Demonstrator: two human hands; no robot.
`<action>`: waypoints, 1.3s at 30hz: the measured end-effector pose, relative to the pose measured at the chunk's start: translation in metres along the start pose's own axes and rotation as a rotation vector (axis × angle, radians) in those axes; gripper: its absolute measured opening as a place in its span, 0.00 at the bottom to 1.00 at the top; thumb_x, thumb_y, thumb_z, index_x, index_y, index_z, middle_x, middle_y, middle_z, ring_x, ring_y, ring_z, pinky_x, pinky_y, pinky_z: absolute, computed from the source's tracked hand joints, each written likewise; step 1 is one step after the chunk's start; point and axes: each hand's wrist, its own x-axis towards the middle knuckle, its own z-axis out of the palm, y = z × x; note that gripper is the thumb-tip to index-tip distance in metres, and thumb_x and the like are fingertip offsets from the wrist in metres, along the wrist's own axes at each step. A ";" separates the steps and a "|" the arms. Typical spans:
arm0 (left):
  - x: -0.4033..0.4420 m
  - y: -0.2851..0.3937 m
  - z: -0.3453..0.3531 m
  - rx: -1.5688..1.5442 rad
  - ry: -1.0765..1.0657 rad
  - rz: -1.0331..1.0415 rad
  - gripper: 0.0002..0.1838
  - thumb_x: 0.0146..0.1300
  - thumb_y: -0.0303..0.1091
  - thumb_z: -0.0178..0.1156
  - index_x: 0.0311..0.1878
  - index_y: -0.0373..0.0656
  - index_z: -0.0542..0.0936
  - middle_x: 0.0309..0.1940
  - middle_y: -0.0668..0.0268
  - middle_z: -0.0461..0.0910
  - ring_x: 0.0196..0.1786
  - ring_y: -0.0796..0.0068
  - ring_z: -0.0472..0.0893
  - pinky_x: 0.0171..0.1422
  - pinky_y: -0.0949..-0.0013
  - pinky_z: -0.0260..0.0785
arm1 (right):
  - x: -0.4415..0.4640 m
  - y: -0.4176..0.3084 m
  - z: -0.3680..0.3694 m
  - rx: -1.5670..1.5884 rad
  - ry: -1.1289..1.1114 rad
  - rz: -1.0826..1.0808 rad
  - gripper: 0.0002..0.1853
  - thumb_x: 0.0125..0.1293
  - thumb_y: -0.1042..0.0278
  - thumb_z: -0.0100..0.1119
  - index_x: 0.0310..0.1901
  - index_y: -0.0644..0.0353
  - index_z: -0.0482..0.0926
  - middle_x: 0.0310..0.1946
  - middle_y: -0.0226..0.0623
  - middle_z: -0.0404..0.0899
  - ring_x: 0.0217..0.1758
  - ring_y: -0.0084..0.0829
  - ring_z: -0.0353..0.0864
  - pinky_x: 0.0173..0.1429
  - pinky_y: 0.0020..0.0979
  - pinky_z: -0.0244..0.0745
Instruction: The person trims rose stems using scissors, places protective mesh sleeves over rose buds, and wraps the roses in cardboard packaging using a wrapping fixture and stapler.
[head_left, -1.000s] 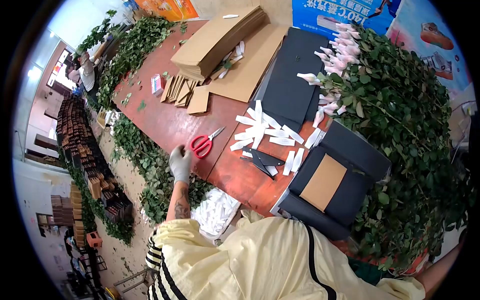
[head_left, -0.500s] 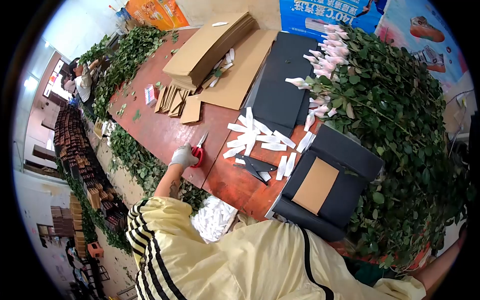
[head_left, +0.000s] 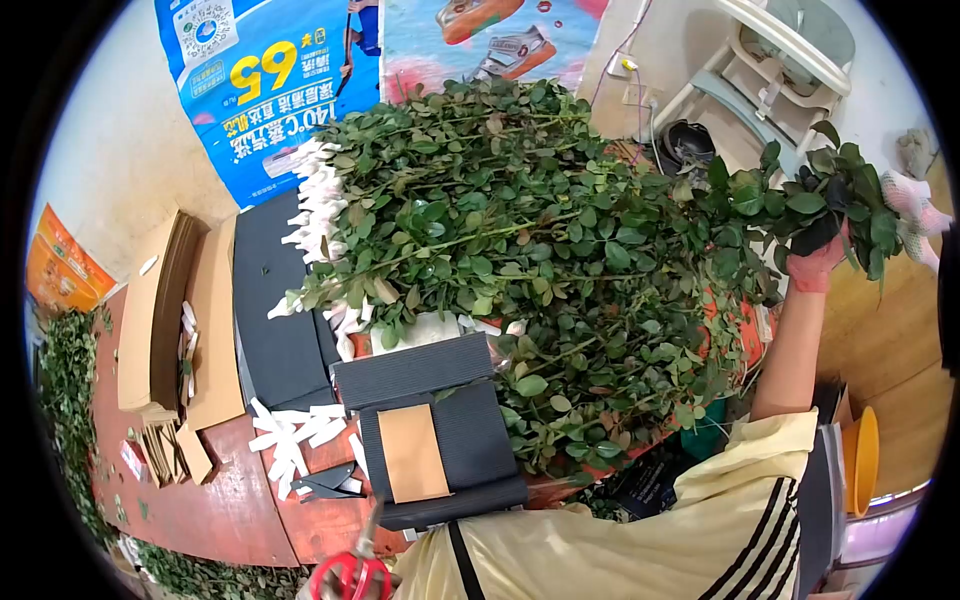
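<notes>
Pale wall behind our red counter (head_left: pixel 215 500) carries a blue poster (head_left: pixel 215 120) and, next to it, a poster with shoes (head_left: pixel 480 60); a high chair (head_left: pixel 800 75) stands beyond the far right corner. Leafy stems (head_left: pixel 500 210) cover much of the counter's right part, their white-wrapped heads (head_left: pixel 318 190) toward the left. Past the right edge, our gloved right hand (head_left: pixel 815 262) is closed around a leafy bunch (head_left: pixel 868 200); its long axis runs roughly along the counter, and its netted heads (head_left: pixel 915 205) point to the right. At the near edge our left hand (head_left: pixel 388 583) shows only partly, grasping red scissors (head_left: pixel 345 575), whose blades point away from us, beside the black box (head_left: pixel 480 440). White sleeves (head_left: pixel 285 440) lie left of this box.
</notes>
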 end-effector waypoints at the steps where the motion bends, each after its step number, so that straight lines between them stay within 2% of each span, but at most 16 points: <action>1: 0.002 -0.002 0.003 -0.022 -0.019 0.006 0.39 0.41 0.46 0.70 0.56 0.32 0.72 0.48 0.58 0.76 0.50 0.70 0.73 0.57 0.67 0.61 | 0.001 -0.001 -0.005 -0.004 0.005 0.000 0.19 0.70 0.61 0.47 0.58 0.59 0.70 0.52 0.39 0.76 0.51 0.38 0.76 0.53 0.37 0.74; 5: 0.014 -0.003 0.008 -0.058 -0.042 0.063 0.48 0.37 0.53 0.72 0.60 0.32 0.70 0.55 0.57 0.74 0.58 0.69 0.71 0.65 0.66 0.56 | 0.007 -0.012 -0.027 -0.143 0.046 -0.074 0.21 0.70 0.60 0.45 0.59 0.64 0.68 0.53 0.45 0.74 0.54 0.41 0.75 0.55 0.41 0.73; 8: 0.012 0.014 0.003 -0.152 -0.009 -0.145 0.52 0.24 0.44 0.77 0.59 0.32 0.71 0.54 0.61 0.73 0.51 0.72 0.73 0.59 0.67 0.61 | 0.005 -0.024 -0.038 -0.221 0.085 -0.179 0.24 0.71 0.57 0.39 0.60 0.66 0.66 0.55 0.50 0.71 0.58 0.46 0.72 0.59 0.44 0.69; 9: 0.009 0.017 -0.002 -0.146 -0.013 -0.150 0.52 0.24 0.44 0.77 0.59 0.32 0.71 0.54 0.61 0.73 0.51 0.72 0.73 0.59 0.67 0.61 | 0.003 -0.027 -0.041 -0.210 -0.007 -0.249 0.25 0.72 0.55 0.36 0.61 0.67 0.65 0.57 0.51 0.70 0.60 0.48 0.70 0.62 0.46 0.67; 11: 0.006 0.021 -0.012 0.138 -0.012 0.022 0.50 0.23 0.43 0.78 0.56 0.31 0.72 0.49 0.63 0.76 0.48 0.70 0.74 0.53 0.66 0.65 | 0.005 -0.032 -0.060 -0.241 0.169 -0.239 0.28 0.72 0.53 0.32 0.63 0.67 0.63 0.59 0.52 0.67 0.63 0.52 0.66 0.67 0.49 0.60; 12: 0.005 0.031 -0.006 -0.112 -0.018 -0.099 0.44 0.32 0.44 0.77 0.55 0.34 0.74 0.44 0.61 0.78 0.45 0.68 0.76 0.49 0.65 0.68 | 0.012 -0.036 -0.086 0.086 -0.211 -0.116 0.28 0.71 0.53 0.32 0.63 0.66 0.63 0.59 0.53 0.67 0.63 0.52 0.65 0.68 0.50 0.57; 14: 0.017 0.049 -0.005 -0.286 -0.065 -0.082 0.38 0.39 0.43 0.72 0.55 0.36 0.72 0.45 0.61 0.76 0.46 0.68 0.76 0.50 0.65 0.68 | 0.012 -0.037 -0.098 0.408 -0.588 0.021 0.28 0.71 0.54 0.33 0.63 0.66 0.63 0.59 0.53 0.67 0.64 0.52 0.65 0.70 0.52 0.55; 19: 0.139 0.128 0.008 -0.548 -0.423 0.118 0.24 0.57 0.41 0.61 0.54 0.42 0.69 0.48 0.62 0.71 0.49 0.71 0.74 0.53 0.66 0.69 | 0.001 -0.034 -0.099 0.548 -0.596 0.037 0.27 0.70 0.55 0.33 0.61 0.67 0.65 0.62 0.52 0.64 0.64 0.51 0.63 0.72 0.52 0.50; 22: 0.239 0.174 0.040 -0.430 -0.590 0.157 0.16 0.67 0.40 0.54 0.53 0.46 0.67 0.50 0.62 0.67 0.50 0.72 0.74 0.54 0.66 0.69 | -0.001 -0.038 -0.094 0.511 -0.597 0.013 0.25 0.71 0.57 0.34 0.62 0.66 0.65 0.64 0.51 0.62 0.64 0.51 0.63 0.70 0.52 0.54; 25: 0.340 0.201 0.075 0.042 -0.531 0.312 0.20 0.67 0.48 0.54 0.53 0.46 0.67 0.44 0.63 0.73 0.48 0.78 0.74 0.48 0.72 0.69 | -0.008 -0.050 -0.086 0.433 -0.556 0.010 0.23 0.72 0.60 0.35 0.62 0.66 0.66 0.62 0.50 0.66 0.64 0.51 0.64 0.68 0.53 0.58; 27: 0.398 0.205 0.086 0.215 -0.497 0.328 0.33 0.60 0.63 0.55 0.55 0.44 0.67 0.43 0.63 0.75 0.50 0.74 0.74 0.49 0.70 0.68 | -0.014 -0.060 -0.073 0.385 -0.394 0.024 0.22 0.71 0.61 0.36 0.56 0.67 0.71 0.54 0.53 0.73 0.59 0.51 0.71 0.67 0.50 0.61; 30: 0.428 0.218 0.107 0.239 -0.411 0.068 0.58 0.40 0.84 0.49 0.62 0.41 0.64 0.59 0.55 0.71 0.65 0.57 0.67 0.66 0.35 0.41 | -0.019 -0.071 -0.061 0.324 -0.349 0.032 0.21 0.73 0.61 0.36 0.50 0.69 0.74 0.50 0.53 0.76 0.55 0.49 0.75 0.66 0.48 0.64; 33: 0.466 0.217 0.103 0.189 -0.464 0.042 0.60 0.43 0.84 0.46 0.67 0.39 0.58 0.62 0.51 0.67 0.68 0.53 0.62 0.69 0.37 0.38 | -0.017 -0.074 -0.091 0.325 -0.358 0.051 0.19 0.73 0.61 0.38 0.49 0.68 0.74 0.48 0.53 0.77 0.56 0.49 0.74 0.66 0.50 0.62; 34: 0.462 0.223 0.102 0.200 -0.499 0.050 0.61 0.43 0.84 0.46 0.68 0.38 0.56 0.62 0.51 0.66 0.69 0.54 0.61 0.68 0.36 0.38 | -0.024 -0.075 -0.091 -0.016 -0.139 -0.079 0.18 0.73 0.62 0.37 0.54 0.66 0.70 0.50 0.54 0.76 0.54 0.48 0.75 0.65 0.50 0.64; 37: 0.479 0.227 0.100 0.200 -0.470 -0.009 0.55 0.45 0.83 0.46 0.63 0.43 0.63 0.59 0.55 0.70 0.66 0.58 0.65 0.69 0.37 0.40 | -0.037 -0.085 -0.058 0.073 -0.277 -0.060 0.18 0.73 0.61 0.40 0.58 0.62 0.66 0.51 0.55 0.74 0.52 0.46 0.76 0.59 0.50 0.69; 39: 0.497 0.229 0.099 0.176 -0.457 -0.016 0.50 0.46 0.81 0.48 0.60 0.45 0.65 0.55 0.57 0.72 0.63 0.61 0.67 0.66 0.39 0.47 | -0.041 -0.089 -0.037 0.150 -0.303 0.051 0.14 0.71 0.60 0.44 0.51 0.58 0.70 0.39 0.42 0.73 0.45 0.36 0.73 0.49 0.39 0.70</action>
